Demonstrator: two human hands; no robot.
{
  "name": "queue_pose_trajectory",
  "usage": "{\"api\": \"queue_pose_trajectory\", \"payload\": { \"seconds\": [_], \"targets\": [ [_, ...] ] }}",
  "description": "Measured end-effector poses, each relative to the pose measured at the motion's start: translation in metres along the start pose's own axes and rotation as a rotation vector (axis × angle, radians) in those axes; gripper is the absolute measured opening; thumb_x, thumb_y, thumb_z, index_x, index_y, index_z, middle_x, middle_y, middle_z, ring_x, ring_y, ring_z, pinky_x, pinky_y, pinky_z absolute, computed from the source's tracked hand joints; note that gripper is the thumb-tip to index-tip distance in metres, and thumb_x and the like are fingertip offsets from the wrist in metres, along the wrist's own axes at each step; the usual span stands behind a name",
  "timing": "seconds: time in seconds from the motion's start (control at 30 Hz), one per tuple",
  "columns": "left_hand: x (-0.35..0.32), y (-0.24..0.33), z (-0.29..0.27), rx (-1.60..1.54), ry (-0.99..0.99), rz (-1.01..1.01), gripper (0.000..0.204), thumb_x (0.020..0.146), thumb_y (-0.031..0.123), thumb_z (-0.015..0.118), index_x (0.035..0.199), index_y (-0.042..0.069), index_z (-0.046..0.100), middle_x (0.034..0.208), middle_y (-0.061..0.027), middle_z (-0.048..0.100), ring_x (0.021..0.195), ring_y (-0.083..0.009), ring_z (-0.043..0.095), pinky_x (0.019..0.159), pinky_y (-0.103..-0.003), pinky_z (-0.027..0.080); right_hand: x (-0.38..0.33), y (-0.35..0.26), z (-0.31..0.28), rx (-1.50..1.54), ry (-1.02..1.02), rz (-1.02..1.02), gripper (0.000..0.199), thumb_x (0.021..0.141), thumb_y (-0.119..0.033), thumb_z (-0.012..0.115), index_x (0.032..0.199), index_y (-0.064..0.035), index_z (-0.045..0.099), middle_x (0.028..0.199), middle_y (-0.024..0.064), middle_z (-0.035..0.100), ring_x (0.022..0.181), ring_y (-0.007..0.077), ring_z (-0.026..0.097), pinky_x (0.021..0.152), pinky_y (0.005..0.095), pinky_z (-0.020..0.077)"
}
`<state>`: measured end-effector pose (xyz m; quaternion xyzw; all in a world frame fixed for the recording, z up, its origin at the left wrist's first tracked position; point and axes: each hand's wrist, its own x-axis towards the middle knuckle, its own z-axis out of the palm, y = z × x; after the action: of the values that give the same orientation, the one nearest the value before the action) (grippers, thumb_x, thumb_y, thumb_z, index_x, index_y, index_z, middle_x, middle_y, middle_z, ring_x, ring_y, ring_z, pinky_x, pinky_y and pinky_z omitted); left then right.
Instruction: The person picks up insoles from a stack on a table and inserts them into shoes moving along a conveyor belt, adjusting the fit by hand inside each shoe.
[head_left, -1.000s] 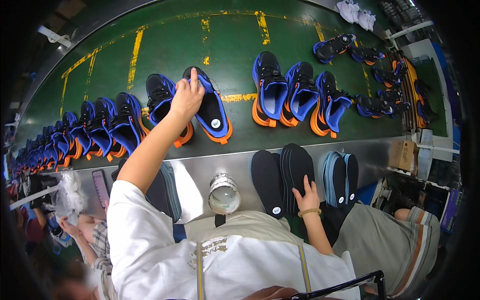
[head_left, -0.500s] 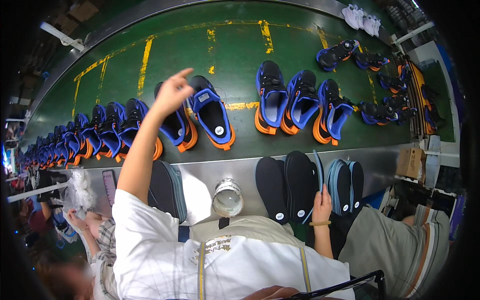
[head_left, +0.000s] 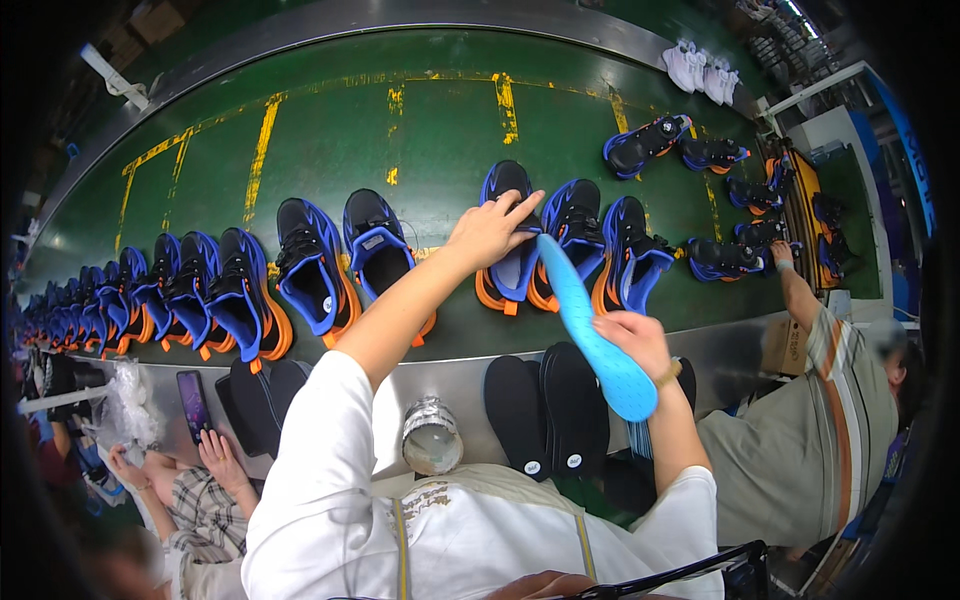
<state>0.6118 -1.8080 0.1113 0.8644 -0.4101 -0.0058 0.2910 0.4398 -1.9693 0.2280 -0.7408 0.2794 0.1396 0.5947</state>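
My left hand [head_left: 492,232] is on a black and blue sneaker [head_left: 512,268] with an orange sole, its fingers curled at the tongue by the shoe's opening. The hand hides part of the laces. My right hand [head_left: 638,345] grips a bright blue insole [head_left: 577,305] near its heel. The toe of the insole points away from me, its tip close to my left fingers and over the neighbouring sneaker [head_left: 572,240]. A third sneaker [head_left: 628,262] stands to the right. Black insoles [head_left: 575,410] with round white stickers lie on the metal ledge below.
A long row of matching sneakers [head_left: 235,290] runs left along the green belt [head_left: 330,130]. A metal can [head_left: 432,440] stands on the ledge, with a phone [head_left: 196,405] farther left. Beside me sits one person [head_left: 205,500]; at right another person's arm [head_left: 800,290] reaches toward more shoes.
My left hand has come right and down onto the sneaker. My right hand has lifted the insole from beside the stacks to the shoes, blue face showing. The neighbours' arms have moved too.
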Motion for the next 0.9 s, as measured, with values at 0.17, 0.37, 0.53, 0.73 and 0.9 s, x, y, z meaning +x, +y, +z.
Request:
{"api": "queue_pose_trajectory", "payload": {
  "seconds": [0.17,0.37,0.53,0.73,0.9],
  "targets": [
    [0.012,-0.012,-0.016,-0.093,-0.060,-0.299,0.039,0.081,0.042,0.044,0.098,0.010,0.056,0.084,-0.0157,0.060,0.079,-0.0317,0.056,0.068,-0.039,0.045,0.060,-0.008,0.025,-0.033,-0.168,0.132,0.020,0.069,-0.016,0.067,0.077,0.0014,0.063,0.066,0.0051,0.060,0.055,0.0088,0.054,0.051,0.0213,0.0438],
    [-0.006,-0.023,-0.035,-0.188,-0.254,-0.379,0.040,0.081,0.040,0.045,0.085,0.002,0.059,0.072,-0.0172,0.059,0.068,-0.0282,0.058,0.061,-0.036,0.045,0.108,0.010,0.083,-0.837,-0.082,-0.297,0.018,0.067,-0.018,0.057,0.064,-0.0008,0.063,0.066,0.0154,0.060,0.064,0.0275,0.058,0.065,0.0364,0.0465],
    [-0.027,-0.043,-0.031,-0.518,-0.321,-0.424,0.038,0.081,0.036,0.049,0.094,0.001,0.058,0.071,-0.0134,0.058,0.060,-0.0155,0.054,0.056,-0.027,0.043,0.123,0.051,0.117,-1.189,-0.091,-0.631,0.014,0.073,-0.012,0.050,0.078,-0.0012,0.058,0.097,0.0226,0.046,0.085,0.0338,0.051,0.076,0.0410,0.0426],
    [-0.050,-0.017,-0.027,-0.274,-0.121,-0.453,0.043,0.079,0.036,0.047,0.110,0.007,0.047,0.096,-0.0192,0.057,0.090,-0.0329,0.053,0.078,-0.039,0.042,0.073,0.020,0.105,-1.308,0.050,-0.615,0.022,0.073,-0.021,0.054,0.084,-0.0024,0.059,0.100,0.0221,0.047,0.092,0.0349,0.047,0.081,0.0403,0.0397],
    [-0.053,-0.002,-0.007,-0.239,0.102,-0.623,0.038,0.080,0.037,0.049,0.099,0.005,0.051,0.080,-0.0168,0.059,0.080,-0.0326,0.056,0.070,-0.036,0.043,0.095,0.021,0.096,-1.371,-0.288,-0.335,0.022,0.070,-0.017,0.053,0.084,-0.0024,0.060,0.081,0.0198,0.053,0.086,0.0318,0.051,0.075,0.0385,0.0441]
  ]
}}
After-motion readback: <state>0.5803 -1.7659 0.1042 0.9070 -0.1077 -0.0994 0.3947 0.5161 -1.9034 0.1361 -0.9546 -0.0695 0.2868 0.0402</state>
